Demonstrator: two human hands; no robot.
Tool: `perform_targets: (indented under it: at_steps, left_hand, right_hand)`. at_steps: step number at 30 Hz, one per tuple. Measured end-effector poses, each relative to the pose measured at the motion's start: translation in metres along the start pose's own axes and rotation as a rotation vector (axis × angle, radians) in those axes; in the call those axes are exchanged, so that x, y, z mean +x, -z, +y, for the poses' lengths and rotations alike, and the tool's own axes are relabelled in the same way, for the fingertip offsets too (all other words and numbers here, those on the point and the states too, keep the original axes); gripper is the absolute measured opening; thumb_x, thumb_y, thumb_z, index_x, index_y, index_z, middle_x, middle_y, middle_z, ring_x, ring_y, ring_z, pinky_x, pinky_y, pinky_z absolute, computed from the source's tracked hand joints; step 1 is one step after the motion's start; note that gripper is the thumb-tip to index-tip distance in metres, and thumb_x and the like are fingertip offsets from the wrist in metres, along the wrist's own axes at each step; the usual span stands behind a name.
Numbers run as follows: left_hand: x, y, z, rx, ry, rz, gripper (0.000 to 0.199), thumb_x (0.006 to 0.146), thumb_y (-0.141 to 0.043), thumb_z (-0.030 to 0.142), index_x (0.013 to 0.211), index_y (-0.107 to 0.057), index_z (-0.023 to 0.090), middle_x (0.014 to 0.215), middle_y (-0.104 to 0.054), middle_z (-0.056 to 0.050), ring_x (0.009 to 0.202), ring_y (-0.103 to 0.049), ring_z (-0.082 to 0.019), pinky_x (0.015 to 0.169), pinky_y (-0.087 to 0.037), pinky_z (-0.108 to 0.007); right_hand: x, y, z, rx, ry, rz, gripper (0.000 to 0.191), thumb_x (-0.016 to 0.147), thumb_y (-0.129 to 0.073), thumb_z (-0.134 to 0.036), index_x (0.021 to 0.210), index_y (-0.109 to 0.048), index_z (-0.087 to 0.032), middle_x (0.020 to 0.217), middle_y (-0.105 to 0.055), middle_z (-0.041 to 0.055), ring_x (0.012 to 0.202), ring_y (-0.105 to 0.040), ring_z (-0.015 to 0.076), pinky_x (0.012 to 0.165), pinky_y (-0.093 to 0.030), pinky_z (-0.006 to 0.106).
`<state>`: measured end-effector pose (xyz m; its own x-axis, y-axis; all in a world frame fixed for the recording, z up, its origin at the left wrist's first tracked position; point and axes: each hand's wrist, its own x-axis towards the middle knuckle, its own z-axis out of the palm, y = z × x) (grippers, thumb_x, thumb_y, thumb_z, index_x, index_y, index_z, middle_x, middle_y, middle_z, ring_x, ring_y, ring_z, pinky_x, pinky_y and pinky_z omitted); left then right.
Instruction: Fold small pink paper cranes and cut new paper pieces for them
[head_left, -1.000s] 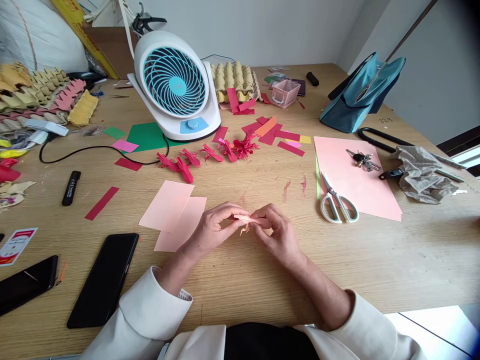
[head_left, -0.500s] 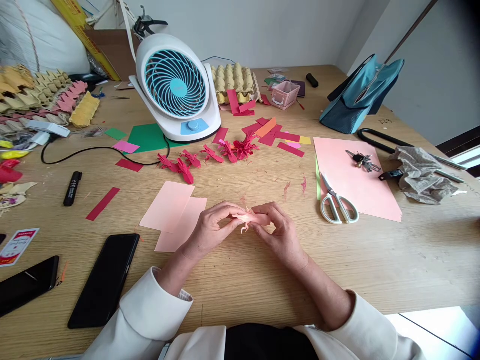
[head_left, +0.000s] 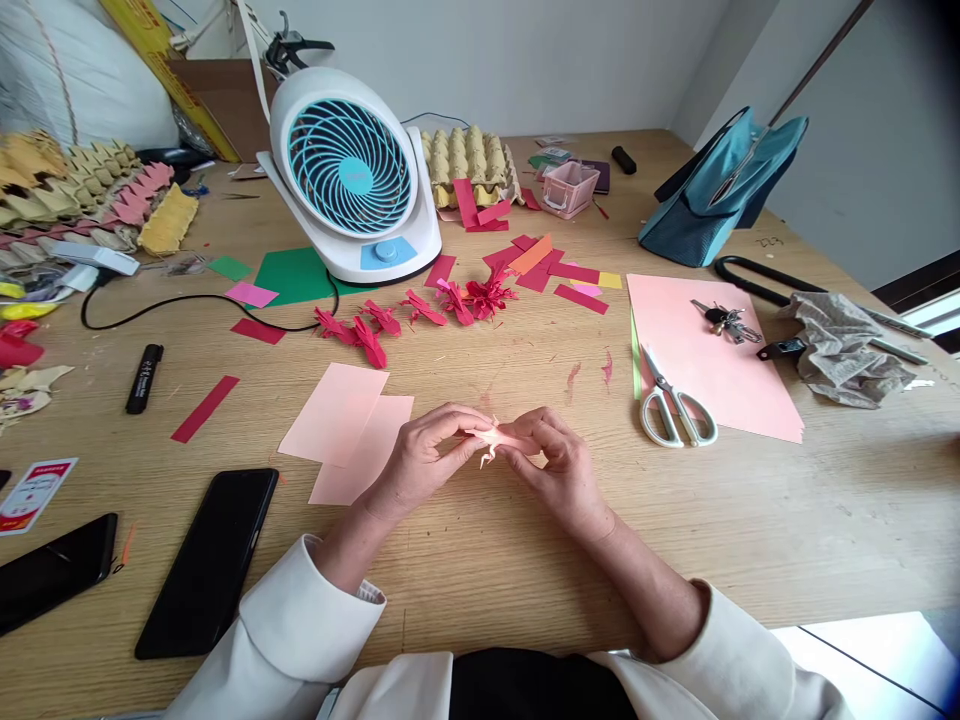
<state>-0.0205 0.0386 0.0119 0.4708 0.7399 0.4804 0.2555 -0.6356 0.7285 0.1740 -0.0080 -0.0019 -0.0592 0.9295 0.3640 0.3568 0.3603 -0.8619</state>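
Observation:
Between my two hands is a small pale pink folded paper piece (head_left: 490,437), with thin crinkled strips sticking out of its middle. My left hand (head_left: 429,450) pinches its left end between thumb and fingers. Its right end is held in my right hand (head_left: 561,462), where the fingers partly cover it. Two pale pink paper rectangles (head_left: 330,412) lie overlapped just left of my left hand. Farther back on the table sits a row of red folded paper pieces (head_left: 370,343), ending at a fuller red cluster (head_left: 489,292).
White-handled scissors (head_left: 670,405) rest by a large pink sheet (head_left: 739,385) carrying keys (head_left: 724,322). A fan (head_left: 352,175) stands at the back among red paper strips (head_left: 536,272). At left lie two phones (head_left: 206,570) and a black marker (head_left: 145,378); a blue bag (head_left: 716,195) stands back right.
My right fingers have shifted slightly left along the pink paper piece and cover more of its right end. My left hand keeps nearly the same place.

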Motion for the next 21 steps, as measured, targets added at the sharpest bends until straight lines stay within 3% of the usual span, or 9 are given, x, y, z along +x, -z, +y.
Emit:
perform_targets:
  at_steps: [6, 11, 21]
  left_hand:
    - [-0.0004, -0.0040, -0.0006, 0.016, -0.018, 0.024, 0.012, 0.089, -0.064, 0.016, 0.099, -0.069, 0.019, 0.100, -0.073, -0.007, 0.096, -0.070, -0.017, 0.084, -0.058, -0.031]
    - [0.0004, -0.0031, 0.0005, 0.009, -0.029, 0.038, 0.014, 0.087, -0.066, 0.012, 0.099, -0.069, 0.019, 0.100, -0.073, -0.007, 0.096, -0.069, -0.017, 0.084, -0.058, -0.030]
    - [0.0004, 0.0004, 0.0058, 0.034, -0.059, 0.019, 0.016, 0.089, -0.064, 0.014, 0.102, -0.069, 0.020, 0.102, -0.073, -0.007, 0.099, -0.069, -0.018, 0.088, -0.057, -0.033]
  right_hand:
    - [-0.0006, -0.0024, -0.0017, 0.019, -0.012, 0.036, 0.010, 0.089, -0.066, -0.026, 0.098, -0.069, -0.024, 0.092, -0.066, 0.0051, 0.087, -0.065, 0.0190, 0.078, -0.054, 0.033]
    - [0.0010, 0.0005, -0.0051, -0.009, -0.001, 0.052, 0.022, 0.087, -0.069, -0.025, 0.108, -0.065, -0.023, 0.100, -0.067, 0.0060, 0.093, -0.064, 0.0200, 0.081, -0.053, 0.034]
    - [-0.0010, 0.0016, -0.0071, -0.016, 0.038, 0.065, 0.009, 0.089, -0.066, -0.026, 0.098, -0.066, -0.022, 0.092, -0.069, 0.0054, 0.085, -0.067, 0.0193, 0.076, -0.054, 0.033]
